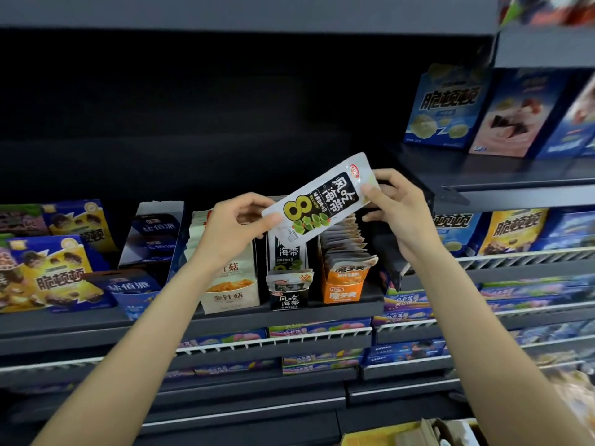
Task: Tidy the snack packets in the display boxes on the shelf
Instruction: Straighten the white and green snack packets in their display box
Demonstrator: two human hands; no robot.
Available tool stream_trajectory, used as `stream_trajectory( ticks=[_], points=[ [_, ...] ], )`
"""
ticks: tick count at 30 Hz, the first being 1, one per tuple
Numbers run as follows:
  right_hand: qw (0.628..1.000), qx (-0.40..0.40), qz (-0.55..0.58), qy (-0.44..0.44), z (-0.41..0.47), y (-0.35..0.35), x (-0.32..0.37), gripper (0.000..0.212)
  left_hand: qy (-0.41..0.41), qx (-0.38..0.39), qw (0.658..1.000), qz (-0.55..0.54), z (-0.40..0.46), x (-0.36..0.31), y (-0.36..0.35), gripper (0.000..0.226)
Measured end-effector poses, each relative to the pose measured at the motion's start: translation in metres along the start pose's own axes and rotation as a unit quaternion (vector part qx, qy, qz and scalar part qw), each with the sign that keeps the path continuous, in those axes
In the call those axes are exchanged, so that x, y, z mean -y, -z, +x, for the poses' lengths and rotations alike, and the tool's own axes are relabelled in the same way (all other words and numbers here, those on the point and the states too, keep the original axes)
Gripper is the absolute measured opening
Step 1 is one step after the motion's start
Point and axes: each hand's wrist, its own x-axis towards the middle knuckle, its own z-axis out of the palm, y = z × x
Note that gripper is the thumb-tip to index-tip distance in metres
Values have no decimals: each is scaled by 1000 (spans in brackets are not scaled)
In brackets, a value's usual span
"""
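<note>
A white and black seaweed snack packet (317,201) is held tilted above the shelf. My left hand (236,226) pinches its lower left end and my right hand (397,204) grips its upper right end. Directly below stands a black display box (288,296) with matching packets, one upright behind its front. To its left is a cream display box (231,294) of mushroom snacks, partly hidden by my left wrist. To its right an orange display box (343,289) holds several packets in a row.
The three boxes stand on a dark shelf (225,320). Blue carton boxes (145,246) and yellow biscuit boxes (54,278) lie to the left. More blue and yellow boxes (512,233) fill the shelves on the right. Lower racks carry flat candy packs (318,329).
</note>
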Motion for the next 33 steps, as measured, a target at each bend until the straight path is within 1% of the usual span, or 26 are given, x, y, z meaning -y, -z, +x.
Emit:
stream_trajectory(
  ticks=[2,4,5,6,7,8,10,12,13,14,16,17,22,25,27,29,30,32,33],
  points=[
    [1000,-8,-21,11,-4,2,1,11,2,-16,1000,-11,-4,-2,5,13],
    [996,-23,-73,51,-9,5,2,15,-24,-41,999,-2,-8,-2,9,13],
    [991,-27,-102,77,-11,8,2,16,-61,-56,996,22,-11,-2,11,13],
    [988,-24,-121,98,-13,10,3,15,-119,-68,989,57,-15,-2,13,12],
    [986,-14,-123,108,-16,11,5,15,-195,-76,973,99,-18,-2,15,10],
    [988,1,-112,107,-20,12,7,16,-277,-76,947,142,-21,0,17,8],
    [991,28,-91,97,-25,14,12,23,-411,-66,882,219,-26,6,21,7],
    [989,46,-98,100,-27,17,14,28,-480,-53,829,282,-29,13,25,9],
    [988,53,-103,102,-29,19,14,31,-493,-49,814,302,-31,16,27,11],
    [988,61,-101,104,-31,20,15,36,-499,-48,807,314,-32,18,27,14],
    [986,65,-97,117,-35,20,16,45,-498,-53,803,323,-34,22,27,16],
    [985,63,-101,127,-37,19,16,46,-496,-57,803,327,-34,24,27,17],
    [974,29,-134,182,-40,12,12,38,-478,-67,810,334,-32,33,31,17],
    [971,8,-134,196,-38,9,9,32,-460,-64,827,318,-28,37,31,14],
    [963,-13,-157,217,-33,9,7,22,-431,-70,849,299,-23,37,29,11],
    [963,-28,-172,206,-26,7,8,17,-370,-88,882,277,-21,34,22,13],
    [968,-24,-167,186,-23,5,8,18,-325,-102,904,260,-20,31,17,15],
    [982,-12,-150,115,-17,-1,5,17,-205,-120,949,208,-17,27,6,13],
    [985,-15,-149,85,-13,-3,3,14,-146,-119,965,184,-15,26,0,12]
  ],
)
